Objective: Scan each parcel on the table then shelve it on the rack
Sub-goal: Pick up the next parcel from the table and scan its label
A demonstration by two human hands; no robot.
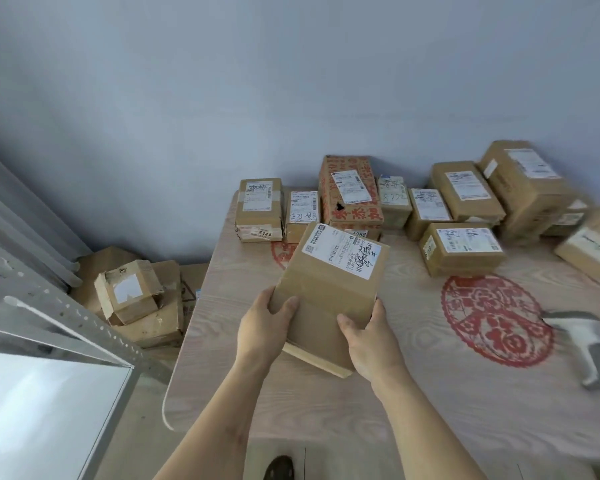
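Both hands were clamped on one flat parcel [329, 289], held label-up above the counter [413, 393]: the left hand [264, 327] gripped its near left edge, the right hand [364, 337] its near right. A scanner [582, 341] lay well apart at the right. About a dozen parcels [461, 247] sat along the counter's far side, so most work seemingly remained; the rack [59, 327] at left showed no parcels in view

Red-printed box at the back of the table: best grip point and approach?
Red-printed box stands tallest in the row, neighbours tight against both flanks. Probably come from above, hands on its front and back faces near the top, and lift straight up.
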